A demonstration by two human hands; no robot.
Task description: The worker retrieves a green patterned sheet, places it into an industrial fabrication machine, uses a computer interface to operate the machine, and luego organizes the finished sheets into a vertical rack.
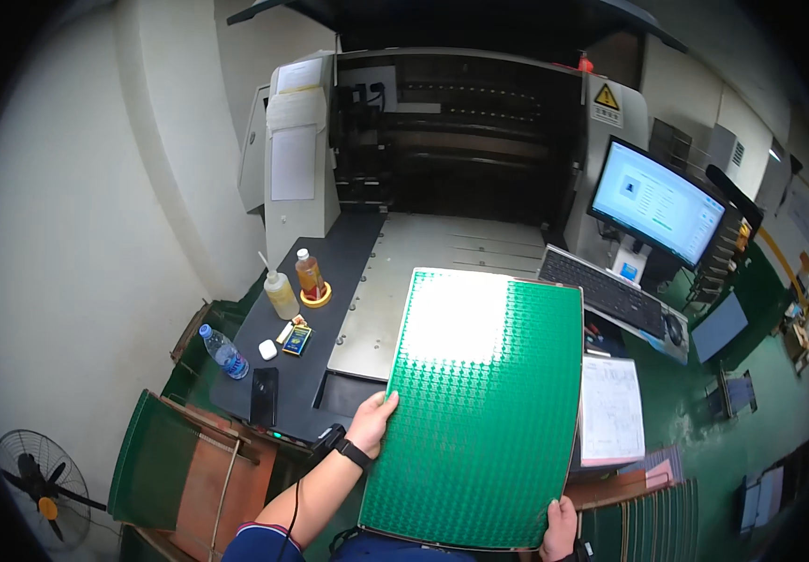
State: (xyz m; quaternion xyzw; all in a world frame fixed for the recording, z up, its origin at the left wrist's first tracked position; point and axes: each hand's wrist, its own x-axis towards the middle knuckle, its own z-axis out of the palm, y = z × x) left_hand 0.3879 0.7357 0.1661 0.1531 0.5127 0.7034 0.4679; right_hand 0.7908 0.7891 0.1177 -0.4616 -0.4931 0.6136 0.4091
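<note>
A large green circuit board panel (479, 431) with a fine repeating pattern is held tilted in front of me, a bright glare across its upper left. My left hand (370, 423) grips its left edge, thumb on the face and the other fingers mostly hidden behind. At the lower right corner, my right hand (559, 531) closes on the edge, thumb in front. Beyond the panel's upper end lies the pale metal bed (428, 248) of a large machine (460, 140); the panel covers part of it.
Bottles (281, 295), a phone (264, 397) and a small box (297, 340) stand or lie on the dark side table (337, 272). To the right are a keyboard (610, 295), a monitor (657, 201) and papers (610, 409). Racks of green panels (648, 520) flank me; a fan (44, 492) stands left.
</note>
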